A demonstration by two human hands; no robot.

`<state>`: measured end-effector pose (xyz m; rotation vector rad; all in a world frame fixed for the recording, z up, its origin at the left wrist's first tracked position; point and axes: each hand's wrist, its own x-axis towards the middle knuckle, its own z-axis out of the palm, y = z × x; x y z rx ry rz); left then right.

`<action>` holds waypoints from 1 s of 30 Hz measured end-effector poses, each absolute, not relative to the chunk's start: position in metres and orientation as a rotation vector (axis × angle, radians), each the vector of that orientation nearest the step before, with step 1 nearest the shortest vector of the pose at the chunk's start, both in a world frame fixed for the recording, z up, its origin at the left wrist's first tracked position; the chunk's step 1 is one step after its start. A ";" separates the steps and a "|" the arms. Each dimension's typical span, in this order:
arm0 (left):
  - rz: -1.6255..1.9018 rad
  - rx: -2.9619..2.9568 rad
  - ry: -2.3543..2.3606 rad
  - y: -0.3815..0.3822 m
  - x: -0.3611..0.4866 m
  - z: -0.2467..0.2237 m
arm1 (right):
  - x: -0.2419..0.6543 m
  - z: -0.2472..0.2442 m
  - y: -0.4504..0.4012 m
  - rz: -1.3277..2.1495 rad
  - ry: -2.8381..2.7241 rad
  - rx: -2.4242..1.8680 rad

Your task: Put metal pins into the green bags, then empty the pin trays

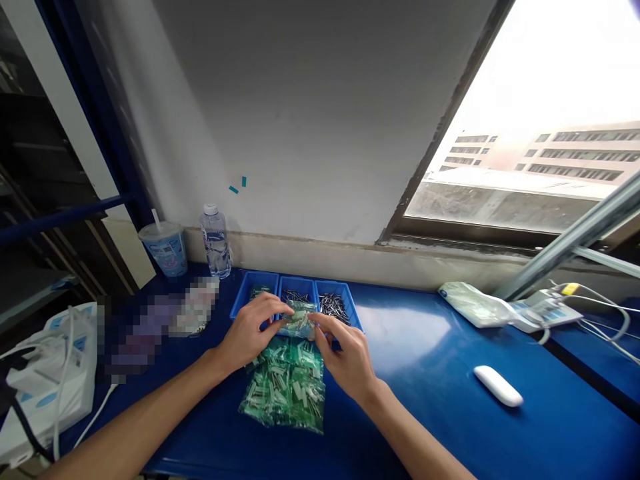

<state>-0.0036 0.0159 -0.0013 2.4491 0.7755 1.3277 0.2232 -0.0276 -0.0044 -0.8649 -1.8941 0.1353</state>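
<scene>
Between both hands is a small clear plastic bag (299,324) with pale and greenish pieces inside. My left hand (254,328) pinches its left edge, and my right hand (346,347) pinches the right edge. Just below lies a stack of filled green plastic bags (283,393), with white pieces and metal parts showing through. Behind the hands, three blue bins stand side by side. The right bin (339,303) and the middle bin (296,291) hold many metal screws or pins; in the left bin (257,288) lie green packets.
A water bottle (215,243) and a lidded cup with a straw (165,248) stand at the wall. Power strips with cables (53,373) lie at left. To the right are a white case (498,386), a plastic pouch (475,305) and another power strip (547,310). The blue table (425,413) extends beneath everything.
</scene>
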 end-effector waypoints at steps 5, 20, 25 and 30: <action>1.444 2.444 0.894 0.021 -0.007 0.005 | 0.225 -0.003 -0.026 0.114 -1.885 -0.910; 0.857 2.384 1.852 0.067 -0.050 -0.012 | 0.227 -0.008 -0.024 0.056 -2.200 -0.866; 0.861 2.432 1.871 0.061 -0.047 -0.006 | 0.226 -0.005 -0.028 0.080 -2.501 -0.996; 0.794 2.498 1.832 0.058 -0.045 -0.004 | 0.224 0.001 -0.031 0.037 -2.597 -1.191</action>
